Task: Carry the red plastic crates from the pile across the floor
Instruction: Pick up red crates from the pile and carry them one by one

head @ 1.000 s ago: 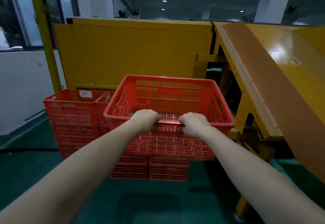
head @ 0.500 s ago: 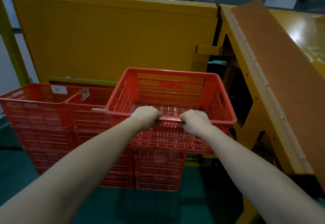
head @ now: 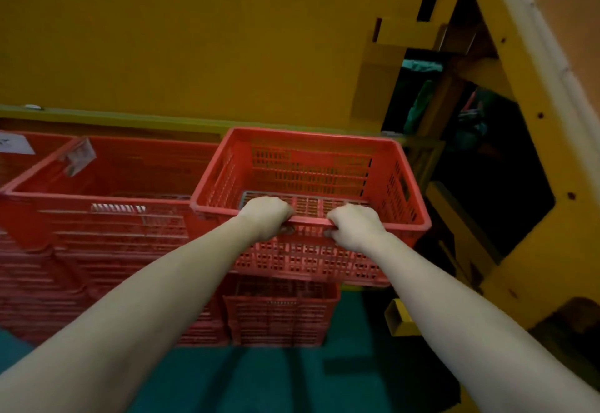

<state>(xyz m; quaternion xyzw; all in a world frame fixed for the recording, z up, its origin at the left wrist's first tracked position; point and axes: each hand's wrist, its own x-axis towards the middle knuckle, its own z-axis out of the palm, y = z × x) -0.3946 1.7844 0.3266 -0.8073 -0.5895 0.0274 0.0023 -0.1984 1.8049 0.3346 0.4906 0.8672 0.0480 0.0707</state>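
My left hand (head: 267,216) and right hand (head: 354,226) curl their fingers round the near rim of a red crate (head: 311,169), held above the stacked crates (head: 107,237).

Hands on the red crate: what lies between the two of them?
Head view: only a short bare stretch of the near rim of the red crate lies between left hand and right hand.
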